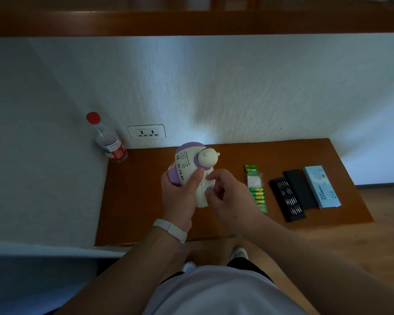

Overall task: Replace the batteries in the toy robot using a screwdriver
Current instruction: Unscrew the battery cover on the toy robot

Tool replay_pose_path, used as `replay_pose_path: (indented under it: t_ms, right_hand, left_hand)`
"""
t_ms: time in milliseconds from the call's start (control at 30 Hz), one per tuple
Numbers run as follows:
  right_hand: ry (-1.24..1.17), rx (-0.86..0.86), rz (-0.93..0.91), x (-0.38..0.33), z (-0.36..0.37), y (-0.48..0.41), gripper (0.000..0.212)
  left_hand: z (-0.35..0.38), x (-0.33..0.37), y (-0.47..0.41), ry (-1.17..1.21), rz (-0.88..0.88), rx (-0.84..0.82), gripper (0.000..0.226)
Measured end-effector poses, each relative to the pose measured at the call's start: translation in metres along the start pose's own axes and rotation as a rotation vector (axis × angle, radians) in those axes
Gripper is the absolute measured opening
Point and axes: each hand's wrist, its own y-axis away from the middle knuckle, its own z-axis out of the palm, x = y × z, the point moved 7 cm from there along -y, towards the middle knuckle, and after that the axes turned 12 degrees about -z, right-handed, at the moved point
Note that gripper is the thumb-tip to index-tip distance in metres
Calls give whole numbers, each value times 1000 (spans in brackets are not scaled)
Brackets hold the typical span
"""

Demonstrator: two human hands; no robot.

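While curled, left hand (pixel 180 196) round toy robot (pixel 187 158)

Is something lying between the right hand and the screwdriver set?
Yes: the battery pack lies flat on the table between the right hand and the screwdriver set. Reaching over it looks possible.

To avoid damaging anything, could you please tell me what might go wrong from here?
The white and purple plastic toy robot is gripped over the brown wooden table mainly by the left hand, so it could slip and fall. The right hand is close to the green batteries; its forearm might sweep them off.
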Motion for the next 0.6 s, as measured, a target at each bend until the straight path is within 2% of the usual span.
replay_pose_path:
  t_ms: [367,600]
  right_hand:
    - [25,-25,-51,-4,-4,1,34]
    - [56,-34,-113,-5,-11,1,34]
  left_hand:
    - [0,12,1,-65,85,-55,66]
    - [2,5,6,-90,67,-72,66]
